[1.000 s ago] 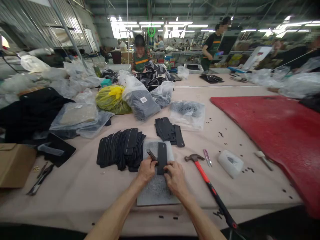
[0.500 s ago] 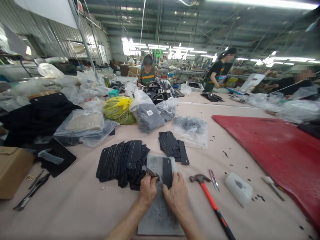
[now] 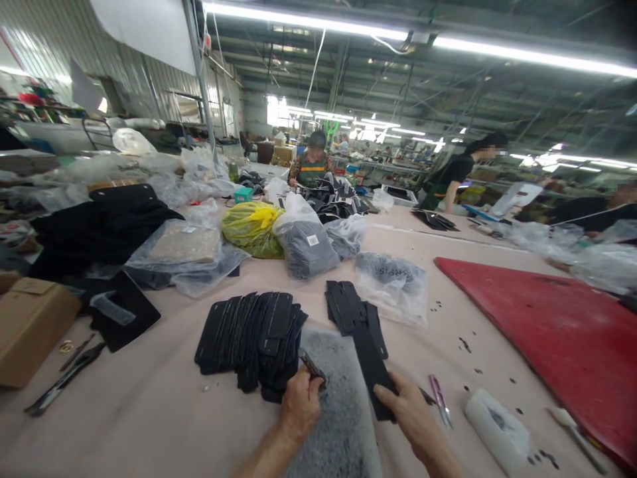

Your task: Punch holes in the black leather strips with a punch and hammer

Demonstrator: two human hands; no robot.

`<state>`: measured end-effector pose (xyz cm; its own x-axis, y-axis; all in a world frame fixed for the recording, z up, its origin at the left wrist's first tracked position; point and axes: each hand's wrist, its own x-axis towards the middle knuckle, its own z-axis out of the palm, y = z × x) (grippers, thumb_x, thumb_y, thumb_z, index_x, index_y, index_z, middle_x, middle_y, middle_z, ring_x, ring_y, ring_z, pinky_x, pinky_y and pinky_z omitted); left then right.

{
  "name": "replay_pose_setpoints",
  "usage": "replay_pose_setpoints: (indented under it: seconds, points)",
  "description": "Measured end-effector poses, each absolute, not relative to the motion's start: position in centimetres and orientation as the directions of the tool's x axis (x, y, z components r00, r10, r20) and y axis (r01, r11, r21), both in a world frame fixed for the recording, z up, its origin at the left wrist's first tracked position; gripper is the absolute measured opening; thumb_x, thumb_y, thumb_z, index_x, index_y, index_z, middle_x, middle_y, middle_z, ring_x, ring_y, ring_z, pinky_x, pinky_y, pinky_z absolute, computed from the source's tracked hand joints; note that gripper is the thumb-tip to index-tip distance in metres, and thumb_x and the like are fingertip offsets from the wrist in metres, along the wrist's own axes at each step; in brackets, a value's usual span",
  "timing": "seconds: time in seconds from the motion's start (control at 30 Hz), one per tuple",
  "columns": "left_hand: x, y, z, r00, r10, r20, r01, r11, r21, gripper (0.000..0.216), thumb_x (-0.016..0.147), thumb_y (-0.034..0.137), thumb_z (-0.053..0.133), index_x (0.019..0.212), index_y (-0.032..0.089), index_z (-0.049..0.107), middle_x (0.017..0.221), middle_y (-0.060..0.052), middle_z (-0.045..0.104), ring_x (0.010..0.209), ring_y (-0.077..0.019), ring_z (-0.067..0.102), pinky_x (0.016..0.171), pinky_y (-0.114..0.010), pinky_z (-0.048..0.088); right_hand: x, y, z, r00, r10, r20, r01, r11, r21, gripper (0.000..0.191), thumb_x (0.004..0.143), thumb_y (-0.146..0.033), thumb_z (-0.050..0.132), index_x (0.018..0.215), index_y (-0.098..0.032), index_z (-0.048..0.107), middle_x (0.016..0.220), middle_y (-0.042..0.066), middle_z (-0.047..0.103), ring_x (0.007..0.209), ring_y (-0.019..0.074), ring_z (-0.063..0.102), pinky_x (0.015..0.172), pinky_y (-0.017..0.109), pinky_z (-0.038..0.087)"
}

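left hand [image 3: 301,406]: curled up in a pinch grip, thumb against the bent fingers | right hand [image 3: 412,406]: clamped too, thumb laid flat on top, other fingers mostly hidden tbh | forearms [image 3: 271,453]: both bare, angling inward from the bottom edge, hands not touching

One head-worn view looks forward and down across the table [image 3: 149,418], left hand [image 3: 300,406] and right hand [image 3: 412,413] close at the lower edge, the roof [image 3: 468,93] high beyond
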<state>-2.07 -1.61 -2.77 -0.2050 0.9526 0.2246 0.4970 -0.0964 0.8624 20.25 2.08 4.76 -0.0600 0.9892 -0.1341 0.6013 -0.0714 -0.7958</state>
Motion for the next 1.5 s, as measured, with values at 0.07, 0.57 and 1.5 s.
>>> replay_pose_setpoints:
  seconds: [0.07,0.57,1.5]
  points:
    - [-2.1,-1.7,-2.6,-0.190,0.956,0.225,0.494,-0.105,0.863,0.024,0.086,0.018,0.044,0.096,0.018,0.065,0.091,-0.012,0.073,0.089,-0.0253,0.070,0.080,-0.035,0.054,20.2,5.0,6.5,0.012,0.994,-0.107,0.641,-0.090,-0.763,0.035,0.078,-0.045,0.051,0.092,-0.017,0.067,0.076,0.005,0.071,0.068,0.0229,0.066,0.059,0.031,0.049]
    - [-1.6,-2.3,-2.8,-0.050,0.967,0.251,0.611,-0.169,0.774,0.014,0.083,0.014,0.047,0.089,0.019,0.059,0.085,-0.011,0.069,0.081,-0.0244,0.066,0.071,-0.032,0.050,9.6,11.4,6.3,-0.383,0.923,0.025,0.726,0.318,-0.610,0.031,0.086,-0.038,0.046,0.093,-0.020,0.071,0.090,0.004,0.072,0.086,0.0183,0.066,0.078,0.027,0.047]
    - [-1.8,-2.4,-3.1,0.016,0.953,0.303,0.619,-0.248,0.745,0.016,0.085,0.012,0.046,0.090,0.018,0.060,0.086,-0.009,0.068,0.085,-0.0222,0.066,0.079,-0.032,0.054,14.0,9.4,9.0,-0.606,0.750,0.266,0.764,0.642,-0.071,0.033,0.094,-0.012,0.030,0.105,-0.013,0.061,0.110,0.015,0.065,0.104,0.0240,0.059,0.093,0.038,0.043]
